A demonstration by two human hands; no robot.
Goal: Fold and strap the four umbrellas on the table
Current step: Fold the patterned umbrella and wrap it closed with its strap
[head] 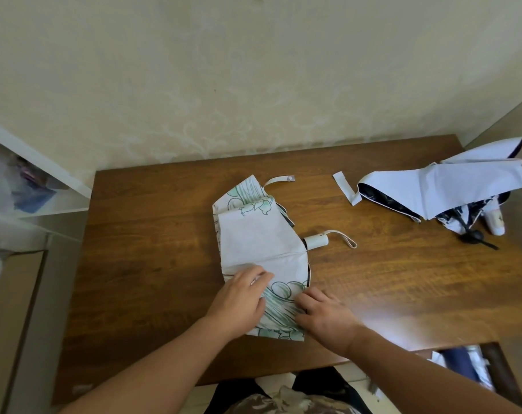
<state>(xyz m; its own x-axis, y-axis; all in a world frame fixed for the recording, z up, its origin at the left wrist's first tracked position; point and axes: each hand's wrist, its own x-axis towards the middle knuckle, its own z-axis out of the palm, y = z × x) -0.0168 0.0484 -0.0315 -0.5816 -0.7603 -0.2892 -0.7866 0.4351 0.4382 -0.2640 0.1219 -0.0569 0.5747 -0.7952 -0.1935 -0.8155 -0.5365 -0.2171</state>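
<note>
A person's two hands work on a collapsed white umbrella with a green floral print [259, 252] lying flattened near the middle of a dark wooden desk [152, 234], its canopy running from mid-desk toward the near edge. The left hand [241, 297] lies across the fabric with fingers extended and fairly flat, pressing the canopy down beside a fold line. The right hand [322, 315] sits just beside it on the near part of the canopy, its fingers curled against the edge of the cloth as if pinching it, though the exact grip cannot be made out. The umbrella's white handle [315, 242] pokes out on the side toward the right edge of the desk, with a looped wrist cord [344, 238] trailing from it onto the wood. Its closing strap [279, 181], tipped with a snap, hangs loose and unfastened toward the far edge.

A second umbrella, pale lavender outside and dark inside [450, 189], lies loosely bunched at the far right corner of the desk, well apart from the first, its own strap [346, 189] lying open on the wood and its white handle [495, 222] facing the right edge.

A patterned cream wall [223, 70] rises behind the desk, and white shelving [29, 180] stands off the left edge.
</note>
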